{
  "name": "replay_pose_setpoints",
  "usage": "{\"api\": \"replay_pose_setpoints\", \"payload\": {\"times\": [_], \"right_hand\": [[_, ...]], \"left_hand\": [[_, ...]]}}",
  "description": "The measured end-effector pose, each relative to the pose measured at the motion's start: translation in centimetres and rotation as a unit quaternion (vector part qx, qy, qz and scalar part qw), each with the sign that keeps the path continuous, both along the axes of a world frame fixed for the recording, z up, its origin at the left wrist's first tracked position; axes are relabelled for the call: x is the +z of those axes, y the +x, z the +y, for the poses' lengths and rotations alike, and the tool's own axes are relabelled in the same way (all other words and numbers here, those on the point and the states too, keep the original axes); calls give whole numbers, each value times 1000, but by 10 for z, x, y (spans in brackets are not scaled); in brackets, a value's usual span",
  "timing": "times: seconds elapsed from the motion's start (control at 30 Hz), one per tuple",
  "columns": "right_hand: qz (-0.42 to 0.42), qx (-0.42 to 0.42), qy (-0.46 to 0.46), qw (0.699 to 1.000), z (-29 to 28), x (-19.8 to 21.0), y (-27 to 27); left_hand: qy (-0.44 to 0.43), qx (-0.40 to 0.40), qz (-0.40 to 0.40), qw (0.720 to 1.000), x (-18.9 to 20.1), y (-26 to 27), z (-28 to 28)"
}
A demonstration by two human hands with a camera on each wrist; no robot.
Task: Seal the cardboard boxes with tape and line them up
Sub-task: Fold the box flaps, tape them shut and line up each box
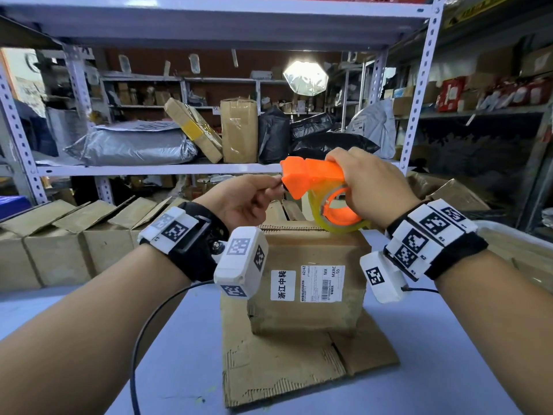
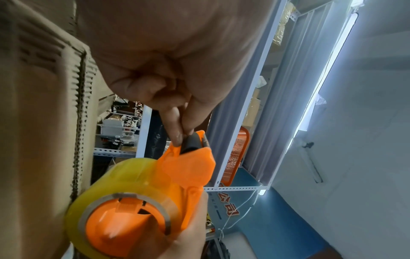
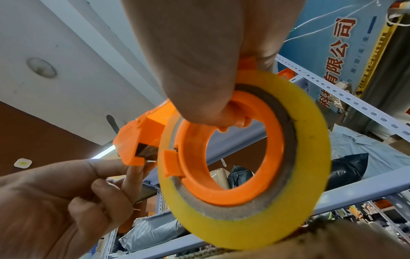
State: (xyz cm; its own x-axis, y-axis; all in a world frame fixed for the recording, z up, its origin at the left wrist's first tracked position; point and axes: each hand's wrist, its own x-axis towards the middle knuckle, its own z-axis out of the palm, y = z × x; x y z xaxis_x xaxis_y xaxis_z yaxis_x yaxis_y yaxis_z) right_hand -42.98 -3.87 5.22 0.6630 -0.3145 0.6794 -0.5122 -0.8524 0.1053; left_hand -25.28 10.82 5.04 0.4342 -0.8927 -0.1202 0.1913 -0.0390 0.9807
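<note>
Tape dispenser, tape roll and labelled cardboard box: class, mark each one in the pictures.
tape dispenser point(image 1: 311, 172): head view, on its orange top housing.
tape roll point(image 3: 255, 226): right wrist view, on the yellow outer band.
labelled cardboard box point(image 1: 308, 316): head view, on the bare front face below the labels.

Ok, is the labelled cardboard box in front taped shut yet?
Not yet: the labelled brown cardboard box shows no tape, and one flap lies spread on the table.
</note>
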Motion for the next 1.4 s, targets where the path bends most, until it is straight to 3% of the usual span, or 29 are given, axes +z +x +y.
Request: {"api": "replay_pose_setpoints", "payload": {"times": [0.17,0.4,0.7,0.93,1.4], "right_hand": [[-10,15,-1,1000,-4,11,-4],[5,-35,11,999,-27,11,-32],[70,-66,-47,994,-20,5,-17],[75,-67,-34,994,-17,6,-13],[55,-57,12,997,-20,5,-9]], "left_hand": [[-20,1,11,1000,13,12,9],[-10,29,2,1000,12,63,56],[70,100,39,992,-92,76,53],[101,122,61,986,-122,60,39],[86,164,-62,981,-123,32,30]]}}
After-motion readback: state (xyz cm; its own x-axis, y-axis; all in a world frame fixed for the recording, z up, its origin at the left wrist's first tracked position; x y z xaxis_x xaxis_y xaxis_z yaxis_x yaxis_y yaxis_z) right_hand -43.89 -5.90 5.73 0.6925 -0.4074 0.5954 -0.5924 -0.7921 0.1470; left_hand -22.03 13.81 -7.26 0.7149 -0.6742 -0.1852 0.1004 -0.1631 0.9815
